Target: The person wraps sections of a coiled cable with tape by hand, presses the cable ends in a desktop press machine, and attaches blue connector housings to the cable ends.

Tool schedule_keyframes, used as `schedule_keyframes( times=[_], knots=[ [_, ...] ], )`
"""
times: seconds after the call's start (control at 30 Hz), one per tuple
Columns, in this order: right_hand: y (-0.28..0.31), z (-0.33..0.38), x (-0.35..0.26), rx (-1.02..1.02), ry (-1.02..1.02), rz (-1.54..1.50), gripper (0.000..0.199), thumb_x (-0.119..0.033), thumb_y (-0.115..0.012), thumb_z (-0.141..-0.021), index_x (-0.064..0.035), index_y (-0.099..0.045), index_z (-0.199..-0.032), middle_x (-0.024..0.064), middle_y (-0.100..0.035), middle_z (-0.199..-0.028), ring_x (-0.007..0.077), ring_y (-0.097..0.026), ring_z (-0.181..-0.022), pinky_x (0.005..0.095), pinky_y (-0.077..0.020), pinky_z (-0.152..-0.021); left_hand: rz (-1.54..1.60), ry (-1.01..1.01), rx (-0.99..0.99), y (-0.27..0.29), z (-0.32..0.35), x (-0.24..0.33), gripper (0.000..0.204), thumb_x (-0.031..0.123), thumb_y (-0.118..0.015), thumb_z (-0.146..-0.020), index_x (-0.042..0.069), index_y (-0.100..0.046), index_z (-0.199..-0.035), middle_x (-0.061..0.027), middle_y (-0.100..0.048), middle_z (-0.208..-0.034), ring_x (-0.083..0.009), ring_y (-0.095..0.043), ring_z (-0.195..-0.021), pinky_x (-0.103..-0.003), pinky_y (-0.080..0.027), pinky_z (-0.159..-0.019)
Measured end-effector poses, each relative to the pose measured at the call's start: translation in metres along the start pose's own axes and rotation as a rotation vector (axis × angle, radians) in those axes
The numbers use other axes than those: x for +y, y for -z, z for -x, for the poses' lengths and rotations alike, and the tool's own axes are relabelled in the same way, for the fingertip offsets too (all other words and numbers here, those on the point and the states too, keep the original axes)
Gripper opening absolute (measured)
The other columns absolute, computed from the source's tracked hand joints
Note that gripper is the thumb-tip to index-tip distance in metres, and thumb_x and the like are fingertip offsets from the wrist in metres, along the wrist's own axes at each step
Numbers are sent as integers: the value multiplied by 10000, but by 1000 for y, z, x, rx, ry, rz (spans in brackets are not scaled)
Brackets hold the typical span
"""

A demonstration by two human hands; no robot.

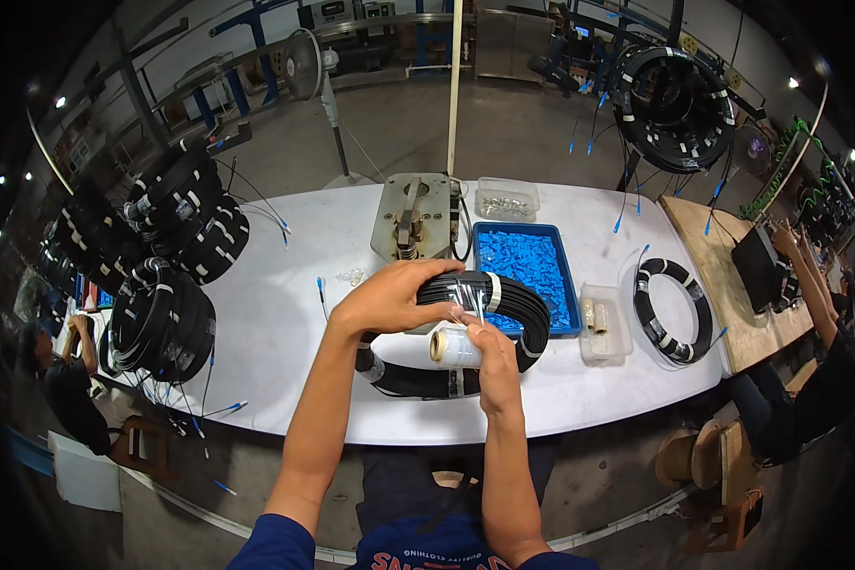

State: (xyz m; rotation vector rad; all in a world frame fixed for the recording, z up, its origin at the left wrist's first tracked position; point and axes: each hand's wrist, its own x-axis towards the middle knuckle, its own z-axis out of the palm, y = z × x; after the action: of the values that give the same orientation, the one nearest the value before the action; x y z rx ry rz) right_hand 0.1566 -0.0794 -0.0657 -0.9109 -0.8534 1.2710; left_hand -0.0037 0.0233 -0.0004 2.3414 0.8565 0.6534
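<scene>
A thick coil of black cable [527,313] is tilted up off the white table, with a white tie and clear film round its top. My left hand [399,296] is closed over the coil's upper left, thumb in front, the other fingers partly hidden behind it. In my right hand [497,369] is a small roll of clear film [458,348] on a cardboard core, held in front of the coil's opening. A strip of film runs up from the roll to the wrapped part of the coil, near my left thumb.
Behind the coil stand a metal press [410,223], a blue tray [573,285] of small blue parts and a clear box [510,190]. Another clear box [606,353] holds film rolls. A finished-looking coil [674,312] lies right; stacked coils [161,318] stand left. People work at both sides.
</scene>
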Motion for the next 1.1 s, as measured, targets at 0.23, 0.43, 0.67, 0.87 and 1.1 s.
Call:
schedule_keyframes(
  times=[0.23, 0.43, 0.67, 0.87, 1.1],
  knots=[
    [16, -9, 14, -59, 193, 548, 300, -217, -507, -984, 28, -672, -1038, 80, -626, -982, 134, -609, -908, 257, -483, -803, -37, 39, -57, 4, 0, 9, 595, 303, -711, -841, 9, -532, -1326, -194, -658, -1135, -313, -650, -983, -375, -503, -864],
    [-3, -6, 14, -106, 14, -58, 269, -192, -493, -986, 26, -634, -1056, 111, -650, -968, 163, -655, -769, 323, -588, -613, 14, -24, -120, 9, -3, -7, 621, 280, -692, -846, 4, -494, -1366, -205, -618, -1213, -323, -606, -1094, -384, -469, -946],
    [21, -31, 55, -140, 196, 237, 249, -142, -540, -972, 67, -645, -1058, 91, -662, -909, 139, -641, -766, 277, -551, -656, -61, 18, -112, 4, -1, 11, 757, 384, -790, -713, 1, -537, -1315, -202, -625, -1205, -328, -605, -1108, -391, -466, -965],
    [27, -34, 73, -170, 354, 373, 242, -109, -555, -959, 82, -637, -1084, 101, -670, -919, 138, -639, -772, 291, -569, -683, -271, 125, -143, 3, -14, 22, 688, 484, -846, -638, -9, -645, -1073, -189, -697, -915, -350, -676, -881, -400, -524, -802],
    [20, -29, 65, -258, 168, 34, 262, -117, -560, -962, 59, -623, -1145, 89, -652, -1025, 140, -630, -897, 284, -583, -697, -286, 17, -149, 4, -15, 12, 571, 465, -800, -719, -17, -628, -973, -204, -680, -843, -373, -673, -815, -423, -518, -729]
  ],
)
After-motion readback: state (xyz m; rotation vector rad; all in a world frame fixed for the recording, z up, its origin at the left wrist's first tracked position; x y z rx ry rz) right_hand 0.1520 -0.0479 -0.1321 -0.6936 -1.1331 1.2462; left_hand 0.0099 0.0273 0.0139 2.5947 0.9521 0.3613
